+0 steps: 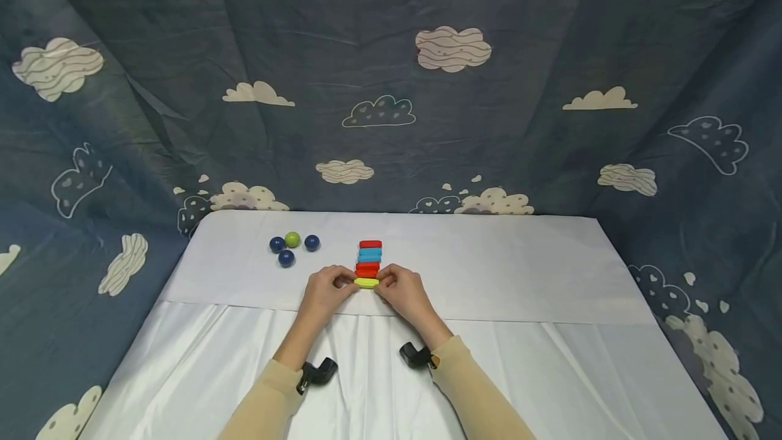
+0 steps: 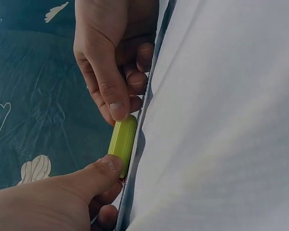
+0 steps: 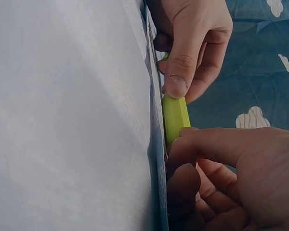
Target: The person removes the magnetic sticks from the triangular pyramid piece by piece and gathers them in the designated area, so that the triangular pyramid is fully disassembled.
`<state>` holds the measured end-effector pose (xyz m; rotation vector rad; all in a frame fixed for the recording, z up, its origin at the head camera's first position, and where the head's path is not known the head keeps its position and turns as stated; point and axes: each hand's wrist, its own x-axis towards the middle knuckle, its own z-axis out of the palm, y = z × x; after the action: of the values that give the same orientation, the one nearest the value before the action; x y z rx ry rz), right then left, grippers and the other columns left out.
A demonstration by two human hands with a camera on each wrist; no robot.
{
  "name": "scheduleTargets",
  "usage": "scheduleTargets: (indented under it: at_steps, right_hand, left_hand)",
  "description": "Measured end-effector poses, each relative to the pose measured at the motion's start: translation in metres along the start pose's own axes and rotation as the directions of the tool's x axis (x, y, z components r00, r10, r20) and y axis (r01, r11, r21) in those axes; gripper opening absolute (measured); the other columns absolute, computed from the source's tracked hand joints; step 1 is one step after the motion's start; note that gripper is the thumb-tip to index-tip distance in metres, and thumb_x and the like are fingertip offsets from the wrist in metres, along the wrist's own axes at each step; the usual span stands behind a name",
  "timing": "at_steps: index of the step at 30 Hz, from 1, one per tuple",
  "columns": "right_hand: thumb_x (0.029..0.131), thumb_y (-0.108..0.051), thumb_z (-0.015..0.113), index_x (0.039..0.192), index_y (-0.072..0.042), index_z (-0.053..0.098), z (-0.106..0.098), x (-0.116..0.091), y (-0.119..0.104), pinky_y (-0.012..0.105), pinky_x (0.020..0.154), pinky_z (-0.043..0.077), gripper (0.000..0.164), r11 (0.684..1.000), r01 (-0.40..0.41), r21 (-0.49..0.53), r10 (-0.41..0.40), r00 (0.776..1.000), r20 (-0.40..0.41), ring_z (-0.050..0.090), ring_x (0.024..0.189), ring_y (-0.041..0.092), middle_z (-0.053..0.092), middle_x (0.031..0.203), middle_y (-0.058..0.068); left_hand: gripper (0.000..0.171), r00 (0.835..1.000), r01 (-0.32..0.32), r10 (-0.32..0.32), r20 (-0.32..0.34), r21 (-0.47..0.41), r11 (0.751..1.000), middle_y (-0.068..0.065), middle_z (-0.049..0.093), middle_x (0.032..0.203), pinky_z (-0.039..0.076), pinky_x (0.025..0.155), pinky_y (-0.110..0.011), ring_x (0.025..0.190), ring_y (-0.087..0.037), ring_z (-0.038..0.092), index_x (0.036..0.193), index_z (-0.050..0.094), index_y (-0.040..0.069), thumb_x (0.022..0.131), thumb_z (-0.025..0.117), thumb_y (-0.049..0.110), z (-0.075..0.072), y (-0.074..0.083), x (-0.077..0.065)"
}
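Observation:
A yellow-green block (image 1: 366, 283) with a ridged side lies at the near end of a column of small red blocks (image 1: 367, 266) and light-blue blocks (image 1: 369, 255). My left hand (image 1: 326, 292) pinches its left end, and my right hand (image 1: 404, 293) pinches the right one. In the left wrist view, the left thumb (image 2: 108, 166) presses on the block's lower end while the right hand is above. From the right wrist, the same yellow-green block (image 3: 176, 118) shows between both thumbs, close to the table edge. The other blocks are hidden in both wrist views.
Left of the column, several dark blue balls (image 1: 286, 259) and a green ball (image 1: 292, 240) sit on the white table (image 1: 501, 270). White cloth (image 1: 519, 372) hangs over the near edge. A dark curtain with cloud prints (image 1: 391, 155) surrounds the back and sides.

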<state>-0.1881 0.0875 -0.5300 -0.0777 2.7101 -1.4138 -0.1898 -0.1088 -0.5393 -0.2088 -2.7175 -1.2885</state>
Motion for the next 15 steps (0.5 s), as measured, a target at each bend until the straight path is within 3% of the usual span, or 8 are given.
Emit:
scheduleTargets:
  at_steps: [15]
  right_hand:
    - [0.098,-0.015,0.075,0.108,-0.007,0.073,-0.012,-0.001,0.011,0.023,0.06,0.054,0.013,0.991,-0.023,0.128,0.021,1.0,0.015,0.062,0.063,0.012,0.071,0.082,0.004]
  left_hand:
    - [0.018,1.0,0.011,-0.013,-0.026,-0.049,0.999,0.0,0.075,0.088,0.049,0.07,-0.024,0.077,-0.01,0.059,0.1,0.08,0.014,0.086,0.09,0.018,-0.002,0.001,-0.001]
